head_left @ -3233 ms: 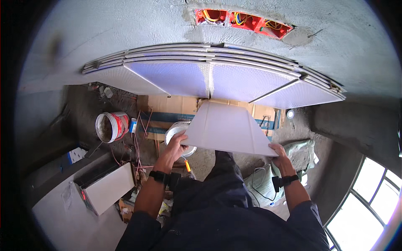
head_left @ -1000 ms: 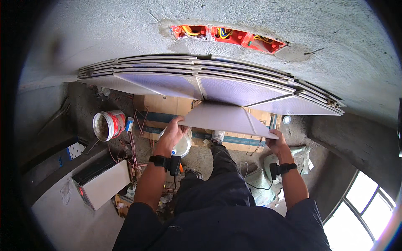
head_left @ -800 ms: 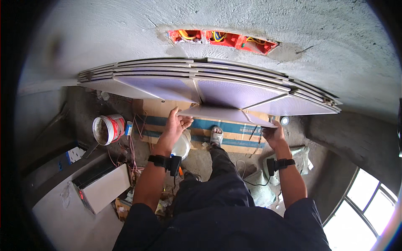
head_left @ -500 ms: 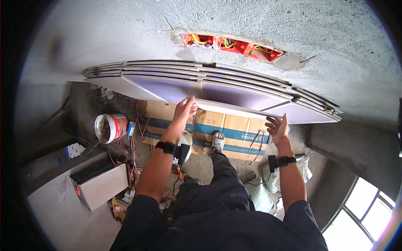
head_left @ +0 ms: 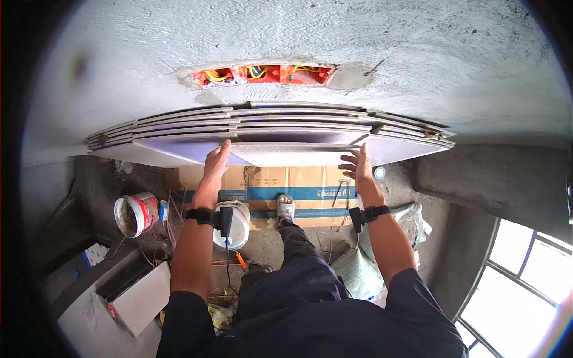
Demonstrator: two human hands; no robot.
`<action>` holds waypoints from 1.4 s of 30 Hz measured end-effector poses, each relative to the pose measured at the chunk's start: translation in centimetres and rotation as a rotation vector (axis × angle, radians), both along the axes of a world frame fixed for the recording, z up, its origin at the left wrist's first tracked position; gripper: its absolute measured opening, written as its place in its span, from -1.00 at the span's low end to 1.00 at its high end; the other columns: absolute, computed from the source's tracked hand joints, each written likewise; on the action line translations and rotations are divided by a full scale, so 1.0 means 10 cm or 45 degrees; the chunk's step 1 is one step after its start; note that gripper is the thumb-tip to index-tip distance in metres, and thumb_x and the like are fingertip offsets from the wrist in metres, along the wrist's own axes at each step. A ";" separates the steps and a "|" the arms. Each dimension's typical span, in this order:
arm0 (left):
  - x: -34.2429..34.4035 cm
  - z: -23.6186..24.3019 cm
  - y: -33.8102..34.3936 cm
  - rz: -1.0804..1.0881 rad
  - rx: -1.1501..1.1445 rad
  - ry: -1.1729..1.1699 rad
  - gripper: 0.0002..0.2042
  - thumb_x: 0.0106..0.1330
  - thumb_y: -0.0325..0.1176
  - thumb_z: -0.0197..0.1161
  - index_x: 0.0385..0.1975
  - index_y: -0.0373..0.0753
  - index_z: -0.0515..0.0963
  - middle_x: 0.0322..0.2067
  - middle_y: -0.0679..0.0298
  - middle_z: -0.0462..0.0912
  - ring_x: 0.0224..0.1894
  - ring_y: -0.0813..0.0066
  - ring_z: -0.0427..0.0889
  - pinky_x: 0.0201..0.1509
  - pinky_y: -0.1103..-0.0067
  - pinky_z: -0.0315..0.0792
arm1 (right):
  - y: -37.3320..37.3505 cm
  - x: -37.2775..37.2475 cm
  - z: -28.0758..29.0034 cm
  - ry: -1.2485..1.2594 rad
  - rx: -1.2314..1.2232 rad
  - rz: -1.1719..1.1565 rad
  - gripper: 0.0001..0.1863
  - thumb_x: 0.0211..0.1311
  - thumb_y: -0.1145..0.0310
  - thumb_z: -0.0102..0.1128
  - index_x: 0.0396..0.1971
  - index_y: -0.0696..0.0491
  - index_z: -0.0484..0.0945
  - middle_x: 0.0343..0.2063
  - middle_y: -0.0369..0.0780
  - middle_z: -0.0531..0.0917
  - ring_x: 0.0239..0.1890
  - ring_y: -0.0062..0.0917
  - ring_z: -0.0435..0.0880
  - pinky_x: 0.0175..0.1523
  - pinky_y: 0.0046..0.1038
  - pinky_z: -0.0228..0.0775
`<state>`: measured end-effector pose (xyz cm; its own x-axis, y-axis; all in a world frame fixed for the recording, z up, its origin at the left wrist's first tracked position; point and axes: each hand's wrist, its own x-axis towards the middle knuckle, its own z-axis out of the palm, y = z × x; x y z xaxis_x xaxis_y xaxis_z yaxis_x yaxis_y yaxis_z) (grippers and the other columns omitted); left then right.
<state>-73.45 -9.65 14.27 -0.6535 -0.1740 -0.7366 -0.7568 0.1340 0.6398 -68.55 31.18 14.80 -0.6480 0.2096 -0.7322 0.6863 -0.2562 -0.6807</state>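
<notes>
Several pale, thin tiles (head_left: 173, 147) lean in layered rows against the wall. In front of the middle row stands one light tile (head_left: 292, 154), its top edge a little apart from the tile behind. My left hand (head_left: 216, 165) is at this tile's left edge, fingers extended upward along it. At the right edge, my right hand (head_left: 360, 167) has its index finger raised against the side and its other fingers spread. The tile is held between both hands; the exact palm contact is partly hidden.
Flattened cardboard (head_left: 316, 177) lies under the tiles. Nearby are a white bucket (head_left: 231, 227), a red-and-white bucket (head_left: 136, 215), and pale sacks (head_left: 358, 271). Orange electrical boxes (head_left: 271, 74) with wires sit in the wall above. A window (head_left: 510, 268) is at lower right.
The front tile has swung back toward the stack, and both hands have moved with it. My view has shifted right, so the wall, stack and buckets appear farther left.
</notes>
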 end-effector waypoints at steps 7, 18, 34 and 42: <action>-0.07 0.01 0.13 -0.059 -0.089 0.141 -0.34 0.14 0.21 0.14 -0.20 -0.44 0.52 -0.32 0.13 0.57 -0.26 0.40 0.46 -0.13 0.46 0.31 | 0.20 0.02 0.01 0.195 0.722 0.465 -0.26 0.10 -0.29 0.00 -0.10 0.17 0.43 -0.27 -0.02 0.61 -0.44 -0.41 0.65 -0.34 -0.40 0.44; 0.06 -0.06 0.00 -0.309 -0.507 0.312 -0.29 0.24 0.29 -0.13 -0.10 -0.40 0.41 -0.13 -0.09 0.51 -0.03 0.09 0.45 0.01 0.35 0.30 | 0.20 -0.06 -0.05 0.523 1.270 0.637 -0.62 0.09 0.07 0.22 -0.37 0.13 0.50 -0.48 -0.09 0.65 -0.43 -0.19 0.63 -0.33 -0.32 0.40; 0.07 0.10 0.09 -0.370 -0.515 0.433 -0.32 0.24 0.26 -0.10 -0.09 -0.39 0.39 -0.13 -0.16 0.53 0.01 -0.04 0.48 0.04 0.32 0.36 | 0.26 -0.06 -0.02 0.628 1.291 0.627 -0.73 0.13 0.22 0.19 -0.41 0.14 0.49 -0.56 -0.08 0.62 -0.49 -0.24 0.62 -0.38 -0.35 0.38; 0.04 -0.02 0.00 -0.395 -0.471 0.398 -0.32 0.24 0.28 -0.13 -0.15 -0.37 0.40 -0.16 -0.15 0.54 -0.02 -0.04 0.50 0.00 0.31 0.38 | 0.20 -0.11 0.06 0.579 1.301 0.661 -0.70 0.12 0.18 0.20 -0.41 0.15 0.49 -0.56 -0.08 0.62 -0.50 -0.27 0.62 -0.36 -0.36 0.38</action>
<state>-73.01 -9.70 14.10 -0.8918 -0.1489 -0.4272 -0.4292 0.5768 0.6951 -69.65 33.13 15.37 -0.9784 0.1949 -0.0692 0.1959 0.7664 -0.6117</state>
